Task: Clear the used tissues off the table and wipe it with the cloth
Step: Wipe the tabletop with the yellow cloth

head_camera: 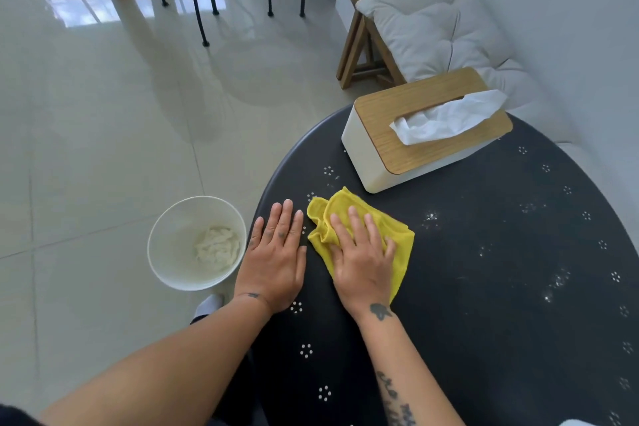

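— How was the cloth seen?
— A bright yellow cloth (401, 239) was seen, crumpled and partly folded, laid on the dark, white-dotted worktop (484, 287) just in front of the tissue box (390, 107).
— How was it held?
— It was pressed down by the right hand (363, 259); the fingers (352, 218) were spread straight over it, nothing being clenched. The left hand (273, 252) was laid palm-down on the worktop, further left of the box, fingers released and straight.
— Were tissues seen?
— Crumpled white tissues (218, 247) were seen inside the white bin (166, 263) on the floor, left of the box.
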